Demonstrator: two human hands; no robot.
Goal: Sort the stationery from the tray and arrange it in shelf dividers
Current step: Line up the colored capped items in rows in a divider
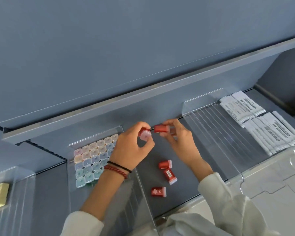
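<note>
On mid shelf [186, 181], betw. two clear dividers [143, 193]: both hands raised near the back edge. L hand [131, 150] grip clamped on one red block [145, 135], pale cap end toward the camera. R hand [180, 142] grip pinches a second red block [161, 129] held sideways, thumb + fingertips on its long faces. The two blocks sit v. close (contact unclear). Three loose red blocks [165, 164] lie on the shelf floor nearer the person, two just beside each other, one apart. Tray not in view.

Left bay: pastel boxes [92, 159] in a tidy grid. Right: white pens [262, 126] beyond a ribbed clear panel [220, 133].

Handling est.: blocks small, light, rigid plastic. Smooth body prob. a bit slippery; cap may pop if pulled. Best hold = across the red body, not the cap.
</note>
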